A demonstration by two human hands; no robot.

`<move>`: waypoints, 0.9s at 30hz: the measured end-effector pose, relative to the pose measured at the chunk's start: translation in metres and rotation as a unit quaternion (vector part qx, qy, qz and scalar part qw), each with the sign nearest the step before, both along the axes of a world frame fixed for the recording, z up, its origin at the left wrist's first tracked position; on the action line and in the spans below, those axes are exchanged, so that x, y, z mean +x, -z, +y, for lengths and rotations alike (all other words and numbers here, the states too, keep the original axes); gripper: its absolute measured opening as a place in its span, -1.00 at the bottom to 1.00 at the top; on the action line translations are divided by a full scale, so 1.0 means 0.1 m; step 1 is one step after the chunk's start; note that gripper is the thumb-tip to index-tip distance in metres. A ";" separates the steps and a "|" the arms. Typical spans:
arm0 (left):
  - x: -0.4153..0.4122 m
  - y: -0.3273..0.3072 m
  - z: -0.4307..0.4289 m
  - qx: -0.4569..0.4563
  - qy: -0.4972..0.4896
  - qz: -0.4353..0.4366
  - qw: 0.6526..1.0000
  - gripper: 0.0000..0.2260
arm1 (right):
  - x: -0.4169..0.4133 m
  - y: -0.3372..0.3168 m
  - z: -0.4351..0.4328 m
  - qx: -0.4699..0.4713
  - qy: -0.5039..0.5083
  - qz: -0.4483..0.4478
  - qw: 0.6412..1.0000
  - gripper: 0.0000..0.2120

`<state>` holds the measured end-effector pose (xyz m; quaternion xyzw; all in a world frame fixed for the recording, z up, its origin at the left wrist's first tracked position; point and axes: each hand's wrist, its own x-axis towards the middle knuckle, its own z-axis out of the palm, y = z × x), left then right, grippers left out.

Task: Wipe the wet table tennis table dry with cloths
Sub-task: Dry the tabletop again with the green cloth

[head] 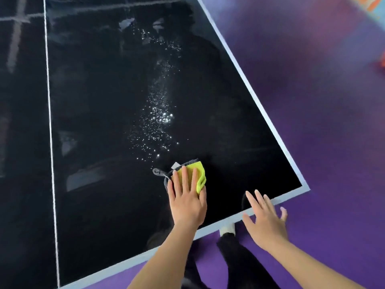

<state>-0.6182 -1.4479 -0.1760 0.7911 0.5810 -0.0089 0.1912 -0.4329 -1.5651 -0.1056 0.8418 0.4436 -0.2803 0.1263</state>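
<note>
A black table tennis table [100, 122] with pale edge lines fills most of the view. A trail of water droplets [158, 122] glistens on it, running from the middle toward the near edge. A folded yellow and grey cloth [199, 170] lies just below the droplets. My left hand [187, 199] presses flat on the cloth with straight fingers. My right hand [265, 222] hovers open with spread fingers over the table's near edge, close to the right corner, holding nothing.
The white centre line [51, 142] runs down the table at the left. Purple floor [323, 101] surrounds the table on the right and front. My leg and white shoe [228, 229] show under the near edge. Something orange [382, 63] lies at the far right.
</note>
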 end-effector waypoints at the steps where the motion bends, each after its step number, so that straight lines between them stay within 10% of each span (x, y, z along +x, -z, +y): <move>1: 0.20 -0.01 0.01 -0.002 0.012 -0.003 1.000 -0.44 | 0.13 0.00 -0.04 0.005 0.010 0.001 1.000 -0.39; 10: 2.17 -0.19 0.08 -0.038 0.193 0.006 0.981 -0.46 | 0.92 -0.10 -0.26 0.038 0.087 0.124 0.988 -0.47; 16: 3.42 -0.35 0.03 -0.200 0.329 -0.027 0.923 -0.52 | 1.75 -0.14 -0.77 0.114 0.319 0.252 0.906 -0.47; 21: 3.47 -0.88 -0.14 -0.498 0.049 -0.267 0.824 -0.49 | 2.27 -0.24 -1.11 0.170 0.434 0.324 0.823 -0.42; 27: 2.51 -1.37 -0.34 -0.556 -0.198 -0.409 0.696 -0.55 | 2.12 -0.70 -0.45 0.182 0.266 0.569 0.756 -0.35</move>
